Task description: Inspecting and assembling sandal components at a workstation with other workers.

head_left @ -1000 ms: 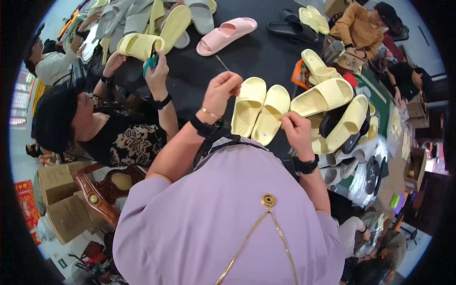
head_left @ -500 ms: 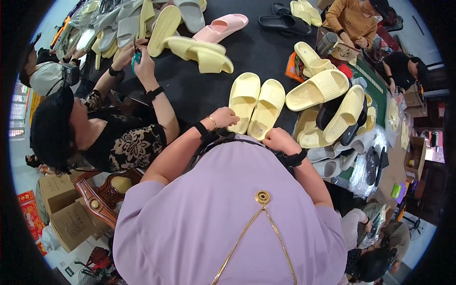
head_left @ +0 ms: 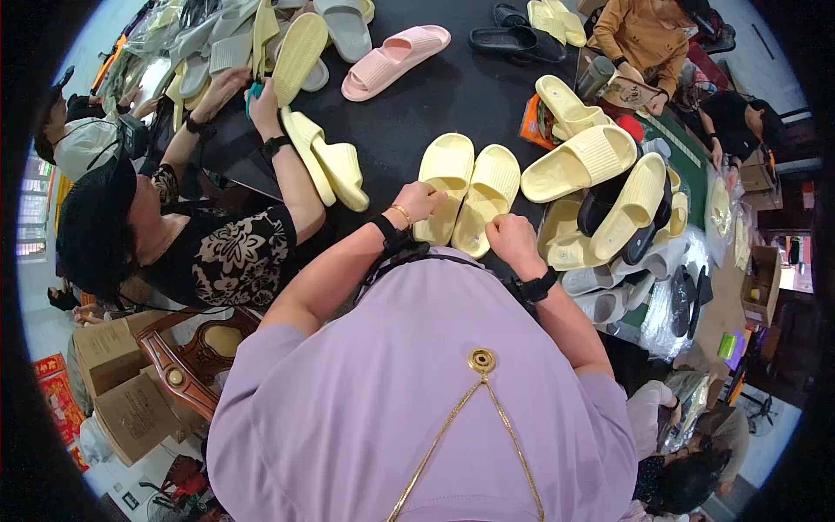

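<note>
Your left hand [head_left: 419, 202] rests on the near end of the left pale yellow slide sandal [head_left: 444, 184], fingers curled down onto its heel edge. Your right hand [head_left: 511, 237] is bunched at the heel of the right pale yellow slide sandal [head_left: 487, 198], fingers drawn together and pinching its near rim. The pair lies side by side, touching, soles down, toes pointing far, on the black table [head_left: 452, 96], just in front of your chest. Right of the pair: a heap of yellow slides [head_left: 600, 174]. Far centre: one pink slide [head_left: 396, 59]. To your left a co-worker in a black patterned top [head_left: 239, 257] has both hands up among other yellow slides [head_left: 326, 165].
</note>
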The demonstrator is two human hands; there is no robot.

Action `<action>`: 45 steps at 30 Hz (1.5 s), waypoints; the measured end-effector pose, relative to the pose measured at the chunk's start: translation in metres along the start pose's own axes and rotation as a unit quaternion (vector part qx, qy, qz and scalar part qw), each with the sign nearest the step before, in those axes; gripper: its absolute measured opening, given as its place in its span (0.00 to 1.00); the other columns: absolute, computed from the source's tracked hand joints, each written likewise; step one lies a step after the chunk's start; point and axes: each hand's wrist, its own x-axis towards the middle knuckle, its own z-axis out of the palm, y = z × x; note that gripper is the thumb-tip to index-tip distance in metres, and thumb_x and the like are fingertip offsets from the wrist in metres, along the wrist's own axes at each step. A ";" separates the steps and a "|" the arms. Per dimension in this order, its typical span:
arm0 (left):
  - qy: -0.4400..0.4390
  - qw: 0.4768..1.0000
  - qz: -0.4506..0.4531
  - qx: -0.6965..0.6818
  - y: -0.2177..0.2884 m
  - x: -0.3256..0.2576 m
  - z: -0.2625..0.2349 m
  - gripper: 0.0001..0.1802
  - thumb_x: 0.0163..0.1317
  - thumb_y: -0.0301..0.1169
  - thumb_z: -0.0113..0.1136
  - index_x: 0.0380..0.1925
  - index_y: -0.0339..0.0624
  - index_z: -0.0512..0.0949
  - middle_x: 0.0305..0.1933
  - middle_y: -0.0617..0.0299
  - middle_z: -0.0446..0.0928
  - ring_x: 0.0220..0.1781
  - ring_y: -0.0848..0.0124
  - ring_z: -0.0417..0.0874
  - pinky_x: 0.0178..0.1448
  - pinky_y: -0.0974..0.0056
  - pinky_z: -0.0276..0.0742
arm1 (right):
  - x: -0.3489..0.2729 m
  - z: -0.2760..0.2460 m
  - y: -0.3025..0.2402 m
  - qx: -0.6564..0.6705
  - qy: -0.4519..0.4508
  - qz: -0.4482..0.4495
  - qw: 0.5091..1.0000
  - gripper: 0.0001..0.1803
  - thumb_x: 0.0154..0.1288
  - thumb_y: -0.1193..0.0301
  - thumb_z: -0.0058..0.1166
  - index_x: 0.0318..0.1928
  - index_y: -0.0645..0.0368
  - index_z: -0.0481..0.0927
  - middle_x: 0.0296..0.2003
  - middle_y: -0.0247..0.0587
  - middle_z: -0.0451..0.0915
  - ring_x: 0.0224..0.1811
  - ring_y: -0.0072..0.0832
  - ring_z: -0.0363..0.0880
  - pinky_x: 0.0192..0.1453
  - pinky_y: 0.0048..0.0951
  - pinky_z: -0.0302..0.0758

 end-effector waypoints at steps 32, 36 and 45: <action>0.237 0.961 0.138 -0.042 0.043 0.013 -0.024 0.13 0.57 0.35 0.55 0.30 0.35 0.81 0.29 0.49 0.80 0.34 0.52 0.81 0.41 0.56 0.76 | 0.030 0.024 0.000 -0.031 0.032 -0.057 0.997 0.13 0.58 0.66 0.49 0.22 0.62 0.78 0.22 0.54 0.78 0.26 0.49 0.79 0.32 0.46 0.77; 0.220 0.966 0.138 0.016 0.050 0.043 -0.028 0.13 0.56 0.36 0.57 0.38 0.41 0.79 0.37 0.51 0.78 0.42 0.54 0.79 0.47 0.56 0.75 | 0.046 0.050 0.014 -0.006 0.072 -0.075 0.995 0.10 0.59 0.69 0.47 0.29 0.63 0.77 0.26 0.54 0.78 0.30 0.49 0.79 0.34 0.44 0.77; 0.256 0.947 0.048 0.187 0.051 0.088 -0.028 0.23 0.53 0.38 0.61 0.48 0.40 0.75 0.49 0.48 0.75 0.50 0.52 0.76 0.56 0.55 0.72 | 0.032 0.015 0.008 0.083 0.125 -0.102 0.983 0.12 0.59 0.74 0.47 0.43 0.59 0.76 0.30 0.52 0.78 0.33 0.48 0.79 0.36 0.43 0.77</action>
